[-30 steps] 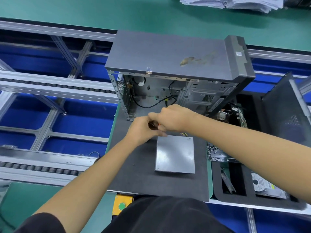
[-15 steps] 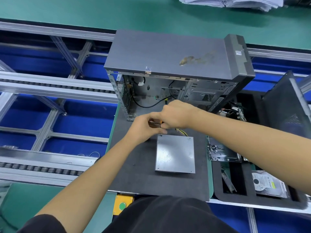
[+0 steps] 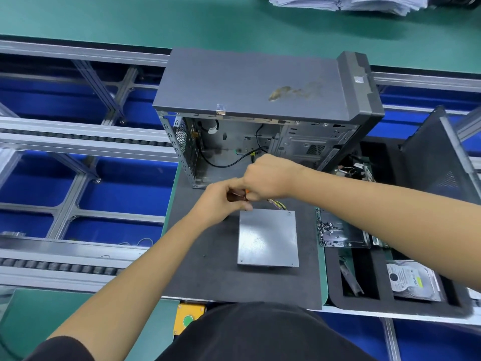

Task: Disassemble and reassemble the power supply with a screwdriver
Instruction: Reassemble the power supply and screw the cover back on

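Hands meeting just above the power supply (image 3: pixel 268 238) — a flat grey box lying on the dark mat (image 3: pixel 208 269), in front of the open computer case (image 3: pixel 260 105). Left hand (image 3: pixel 221 196) curled, pinching thin wires (image 3: pixel 240 195) between fingertips. Right hand (image 3: pixel 268 178) closed in a fist over the same bundle — coloured strands showing beneath it. Hard drive (image 3: pixel 411 280) resting in the foam tray (image 3: pixel 335 277) at right.

Both bare forearms are reaching forward and meeting in the middle. The left hand (image 3: pixel 221 198) is curling its fingers in a pinching grip, touching the right hand (image 3: pixel 268 178), which is clenching in a fist, knuckles up
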